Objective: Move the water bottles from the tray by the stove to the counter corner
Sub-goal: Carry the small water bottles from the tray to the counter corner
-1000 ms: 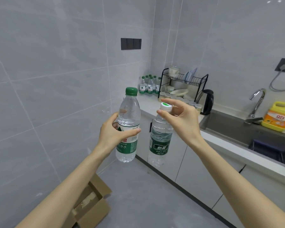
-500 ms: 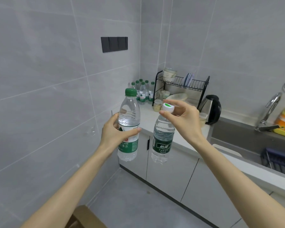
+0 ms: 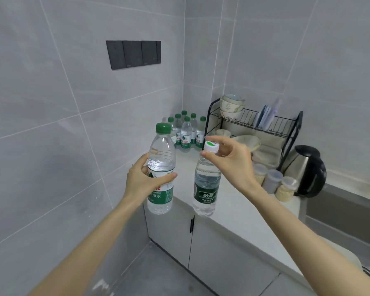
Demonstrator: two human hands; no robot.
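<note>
Closest to me, two bare forearms reach out above the floor. The left hand is wrapped round the middle of a green-capped bottle, thumb across the label, holding it upright. The right hand pinches the white-capped bottle by its cap with thumb and fingertips, so it hangs straight down. Neither bottle rests on anything. They are near each other, at the front edge of the counter.

Over the last second the grips have not altered, but the person has walked in. The corner has grown from a distant patch to fill the middle of the view, and the tap and yellow soap bottle have slipped out of sight on the right. I take that to mean the carry is almost over and setting down comes next.

Beyond the hands, a cluster of bottles already stands in the counter corner against the tiles, just left of a dish rack holding bowls. Jars and a kettle sit further right. Tray and stove are not in sight.
</note>
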